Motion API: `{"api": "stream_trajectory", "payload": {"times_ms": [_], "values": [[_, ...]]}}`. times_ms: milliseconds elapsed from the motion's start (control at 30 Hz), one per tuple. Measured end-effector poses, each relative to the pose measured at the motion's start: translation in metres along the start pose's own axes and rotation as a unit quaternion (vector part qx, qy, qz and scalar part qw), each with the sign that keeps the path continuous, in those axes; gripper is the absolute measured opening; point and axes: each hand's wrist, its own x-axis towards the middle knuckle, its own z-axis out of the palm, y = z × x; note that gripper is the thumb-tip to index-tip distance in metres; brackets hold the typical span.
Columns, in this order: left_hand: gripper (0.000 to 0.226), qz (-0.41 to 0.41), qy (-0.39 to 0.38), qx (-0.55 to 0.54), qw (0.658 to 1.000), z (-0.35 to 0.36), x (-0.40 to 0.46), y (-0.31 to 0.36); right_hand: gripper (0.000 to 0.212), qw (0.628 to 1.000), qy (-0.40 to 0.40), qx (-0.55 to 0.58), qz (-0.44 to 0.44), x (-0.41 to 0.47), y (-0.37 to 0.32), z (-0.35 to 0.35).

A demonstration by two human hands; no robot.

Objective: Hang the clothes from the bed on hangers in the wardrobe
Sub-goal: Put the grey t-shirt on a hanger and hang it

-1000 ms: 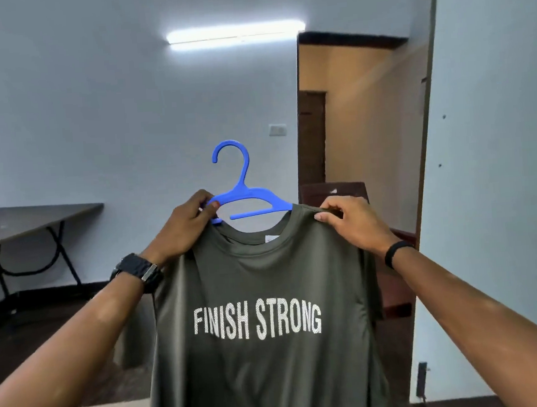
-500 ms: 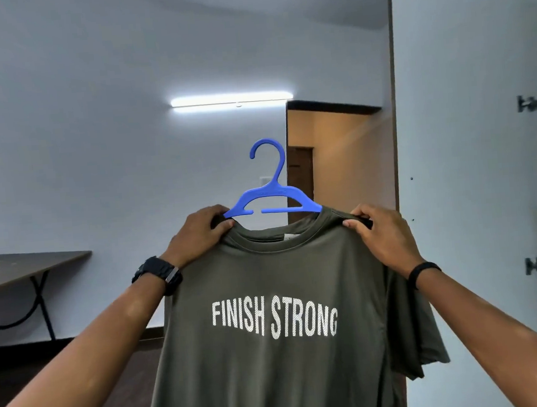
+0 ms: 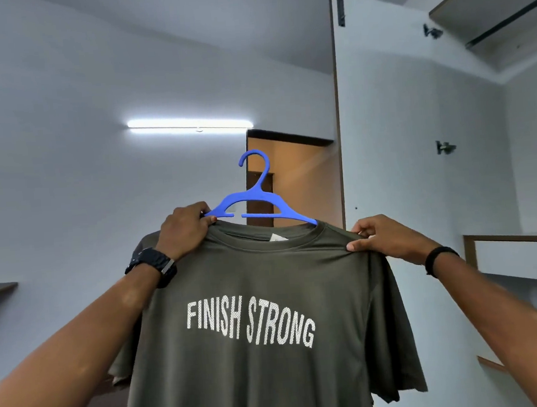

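Progress looks partial: an olive "FINISH STRONG" T-shirt (image 3: 248, 333) sits on a blue plastic hanger (image 3: 260, 204), not yet in the wardrobe. Left hand (image 3: 184, 229) pinches hanger and collar; right hand (image 3: 382, 237) pinches the shoulder. Right of the shirt stands the open wardrobe door (image 3: 418, 159); a tube light (image 3: 190, 124) glows above.

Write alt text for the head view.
Two hands hold up an olive T-shirt on a blue hanger: the left hand grips the hanger's end, the right hand pinches the shoulder. An open wardrobe door stands behind, at right.
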Motion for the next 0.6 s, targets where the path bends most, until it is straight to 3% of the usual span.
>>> {"api": "stream_trajectory", "payload": {"times_ms": [67, 167, 233, 300, 367, 467, 600], "values": [[0.016, 0.009, 0.006, -0.012, 1.0, 0.004, 0.001, 0.009, 0.031, 0.999, -0.034, -0.001, 0.013, -0.003, 0.002, -0.011], [0.013, 0.023, 0.016, -0.049, 0.998, 0.008, 0.007, 0.023, 0.045, 0.992, 0.113, -0.023, -0.044, -0.005, 0.003, -0.026], [0.013, 0.035, 0.017, -0.085, 0.996, 0.014, 0.015, 0.036, 0.041, 0.982, 0.171, -0.035, -0.072, -0.005, 0.004, -0.04], [0.014, 0.048, 0.019, -0.113, 0.992, 0.024, 0.023, 0.053, 0.024, 0.98, 0.154, -0.108, -0.07, -0.004, 0.006, -0.055], [0.014, 0.06, 0.03, -0.125, 0.99, 0.039, 0.032, 0.072, 0.024, 0.983, 0.125, -0.123, -0.053, -0.004, 0.009, -0.073], [0.017, 0.089, 0.039, -0.127, 0.987, 0.076, 0.05, 0.105, 0.035, 0.996, 0.077, -0.04, -0.007, -0.012, 0.023, -0.106], [0.02, 0.109, 0.055, -0.113, 0.986, 0.142, 0.066, 0.159, 0.025, 0.996, 0.091, 0.02, 0.013, -0.022, 0.059, -0.142]]}}
